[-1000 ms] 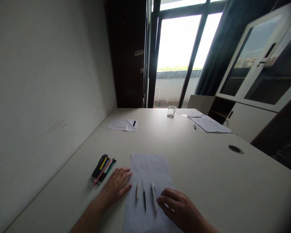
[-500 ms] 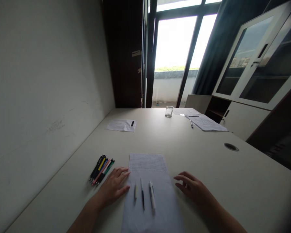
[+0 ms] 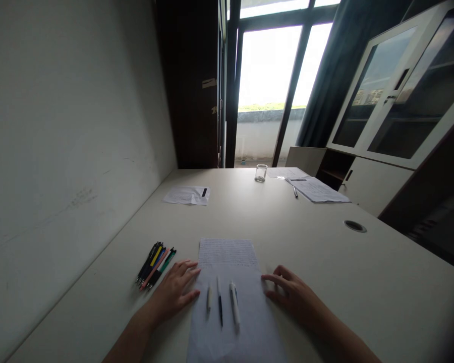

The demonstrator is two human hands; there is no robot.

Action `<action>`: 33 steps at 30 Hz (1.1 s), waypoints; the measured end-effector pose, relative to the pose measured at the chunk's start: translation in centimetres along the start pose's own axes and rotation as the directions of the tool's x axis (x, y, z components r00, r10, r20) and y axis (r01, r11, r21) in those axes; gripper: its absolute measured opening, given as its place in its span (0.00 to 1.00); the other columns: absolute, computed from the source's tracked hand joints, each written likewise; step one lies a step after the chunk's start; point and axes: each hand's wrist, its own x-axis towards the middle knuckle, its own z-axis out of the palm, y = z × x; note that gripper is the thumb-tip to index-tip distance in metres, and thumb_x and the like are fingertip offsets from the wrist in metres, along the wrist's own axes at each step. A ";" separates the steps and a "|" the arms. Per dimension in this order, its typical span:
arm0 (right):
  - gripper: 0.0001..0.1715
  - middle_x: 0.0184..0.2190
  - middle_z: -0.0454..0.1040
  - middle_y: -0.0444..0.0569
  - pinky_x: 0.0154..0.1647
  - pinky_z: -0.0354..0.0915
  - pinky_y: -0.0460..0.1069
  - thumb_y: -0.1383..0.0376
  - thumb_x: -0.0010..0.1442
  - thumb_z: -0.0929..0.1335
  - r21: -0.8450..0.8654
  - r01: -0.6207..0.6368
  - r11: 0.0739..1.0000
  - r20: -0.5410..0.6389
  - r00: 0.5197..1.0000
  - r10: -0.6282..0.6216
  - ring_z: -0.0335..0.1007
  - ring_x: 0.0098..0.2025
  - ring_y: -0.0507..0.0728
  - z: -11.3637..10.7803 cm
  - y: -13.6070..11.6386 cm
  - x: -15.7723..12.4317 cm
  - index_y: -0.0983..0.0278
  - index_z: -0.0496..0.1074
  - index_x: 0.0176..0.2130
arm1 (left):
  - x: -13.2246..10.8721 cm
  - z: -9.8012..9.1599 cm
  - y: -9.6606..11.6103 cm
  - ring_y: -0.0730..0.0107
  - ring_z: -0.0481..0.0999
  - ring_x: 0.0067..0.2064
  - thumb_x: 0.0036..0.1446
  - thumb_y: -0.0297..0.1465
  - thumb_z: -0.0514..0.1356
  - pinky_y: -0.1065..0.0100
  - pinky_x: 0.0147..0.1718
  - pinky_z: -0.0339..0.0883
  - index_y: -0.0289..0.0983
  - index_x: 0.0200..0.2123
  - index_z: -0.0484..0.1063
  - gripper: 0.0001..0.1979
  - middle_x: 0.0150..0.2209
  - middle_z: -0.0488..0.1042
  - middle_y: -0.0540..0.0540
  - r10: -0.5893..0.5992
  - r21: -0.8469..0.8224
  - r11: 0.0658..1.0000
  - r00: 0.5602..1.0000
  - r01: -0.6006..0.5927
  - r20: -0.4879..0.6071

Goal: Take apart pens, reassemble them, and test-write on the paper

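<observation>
A long white sheet of paper lies in front of me, with lines of writing across its far end. On it rest three slim pieces side by side: a short pale tube, a thin ink refill with a dark lower part, and a white pen. My left hand lies along the sheet's left edge, fingers apart, fingertips at the paper. My right hand is at the right edge, fingers loosely bent and apart, index fingertip at the paper's border. Neither hand holds anything.
Several pens lie bunched left of my left hand. Farther off are a small printed sheet, a glass jar, a stack of papers and another pen. A round cable hole sits at right; a wall borders the left side.
My right hand has moved left, up to the paper's edge. The left hand and the pieces on the sheet stay where they were. The view has shifted slightly.
</observation>
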 end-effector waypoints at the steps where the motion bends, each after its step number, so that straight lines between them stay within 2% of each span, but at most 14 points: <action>1: 0.19 0.42 0.71 0.51 0.40 0.70 0.50 0.55 0.62 0.68 0.000 0.003 1.000 0.000 1.000 -0.003 0.72 0.37 0.56 0.0 0.0 0.0 0.55 0.75 0.51 | 0.0 0.0 0.0 0.52 0.58 0.64 0.64 0.41 0.58 0.48 0.61 0.57 0.47 0.62 0.62 0.24 0.63 0.62 0.43 -0.002 0.001 1.000 1.000 0.002 0.000; 14: 0.17 0.39 0.71 0.49 0.36 0.69 0.48 0.55 0.61 0.68 0.001 0.004 1.000 -0.027 1.000 -0.004 0.72 0.34 0.54 -0.1 -0.3 0.1 0.55 0.76 0.49 | 0.0 0.0 0.0 0.53 0.58 0.65 0.64 0.41 0.58 0.49 0.61 0.57 0.47 0.61 0.63 0.24 0.63 0.62 0.44 -0.011 0.014 1.000 1.000 0.011 0.011; 23: 0.17 0.39 0.72 0.52 0.36 0.70 0.48 0.55 0.64 0.67 0.020 0.031 0.999 -0.066 0.997 -0.030 0.72 0.32 0.54 0.4 -0.2 0.2 0.57 0.76 0.50 | 0.0 0.1 0.1 0.52 0.59 0.64 0.64 0.40 0.58 0.48 0.60 0.58 0.48 0.60 0.65 0.22 0.61 0.64 0.44 0.004 0.016 1.000 1.000 -0.003 -0.030; 28: 0.15 0.35 0.73 0.50 0.38 0.70 0.49 0.58 0.66 0.65 0.016 0.127 0.992 -0.078 0.989 -0.125 0.73 0.34 0.55 1.0 -3.0 0.3 0.56 0.75 0.50 | -0.1 0.2 0.1 0.52 0.59 0.64 0.64 0.41 0.58 0.47 0.60 0.58 0.47 0.60 0.65 0.21 0.62 0.63 0.43 0.005 0.012 1.000 0.999 -0.005 -0.035; 33: 0.17 0.36 0.74 0.47 0.39 0.69 0.48 0.63 0.63 0.69 0.061 0.178 0.982 0.059 0.982 -0.182 0.72 0.36 0.55 1.9 -7.8 0.5 0.55 0.73 0.52 | -0.1 0.6 -0.1 0.52 0.59 0.64 0.64 0.41 0.58 0.46 0.60 0.58 0.48 0.59 0.65 0.21 0.61 0.64 0.44 0.007 0.022 1.000 0.999 -0.006 -0.042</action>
